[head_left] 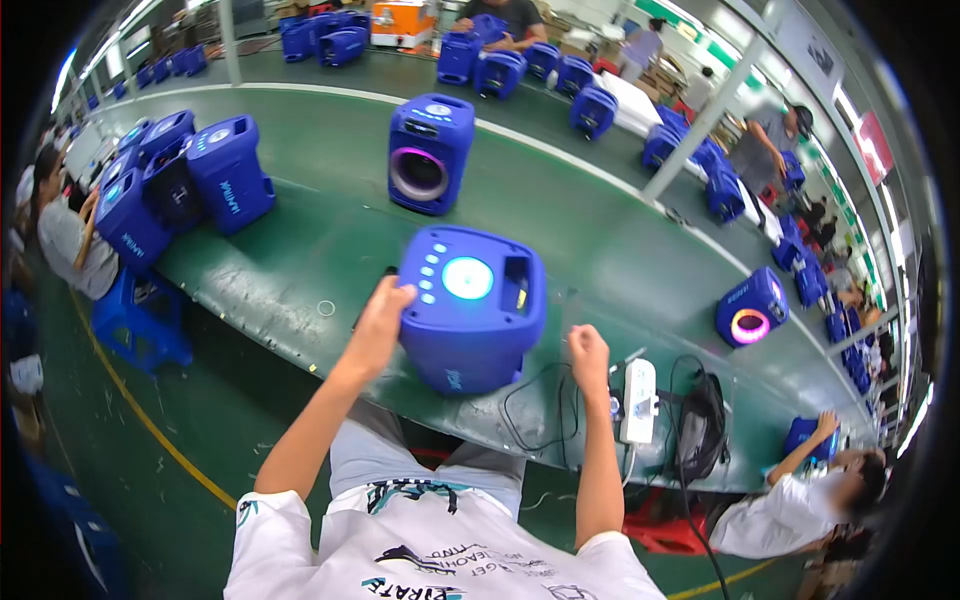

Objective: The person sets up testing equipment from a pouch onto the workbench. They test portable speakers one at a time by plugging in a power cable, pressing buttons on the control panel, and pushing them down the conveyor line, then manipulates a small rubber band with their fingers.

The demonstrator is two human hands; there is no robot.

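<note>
A blue portable speaker (470,345) stands upright on the green workbench (330,240) right in front of me. Its round top panel glows cyan-white, with a row of small lit buttons beside it and a slot at the right. My left hand (375,325) grips the speaker's left edge, thumb on top by the buttons; its other fingers are partly hidden. To the right of the speaker, my right hand (588,355) is closed above the bench, close to a thin black cable (515,425). Whether anything is inside those fingers is hidden.
A white power strip (639,400) and a black bag (703,425) lie right of my forearm. More blue speakers stand ahead (430,155), at the left (230,175) and at the right (752,308). Co-workers sit at both sides; one person (800,490) handles a speaker at the right.
</note>
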